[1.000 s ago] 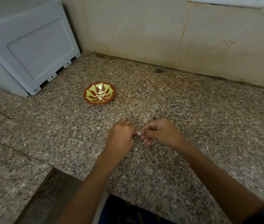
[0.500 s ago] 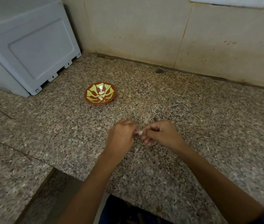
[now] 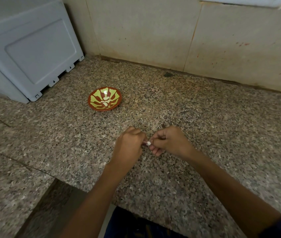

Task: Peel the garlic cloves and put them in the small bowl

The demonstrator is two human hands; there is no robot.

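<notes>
Garlic clove (image 3: 148, 143): small, white, pinched between both hands just above the granite counter (image 3: 205, 127), well short of the small bowl (image 3: 104, 99). Left hand (image 3: 129, 145) curled round one end, fingertips closed on it; right hand (image 3: 169, 141) curled too, thumb and forefinger nipping the other end. Most of the clove hidden by the fingers; whether any skin remains on it, impossible to tell.

Against half a second and a second ago: almost nothing shifted. Same pinch, same spot over the counter, a slightly different turn of the right fingers at most. No loose peel visible falling or lying beneath the hands. Judged from that: peeling of this clove in progress, not finished, drop into the bowl not yet due.

Small bowl: red-brown with yellow-green pattern, farther back and to the left, resting on the counter, several pale peeled cloves (image 3: 105, 101) already inside. Beyond it, a grey-white appliance (image 3: 26, 48) at the left, and a beige tiled wall (image 3: 153, 31) behind.
</notes>
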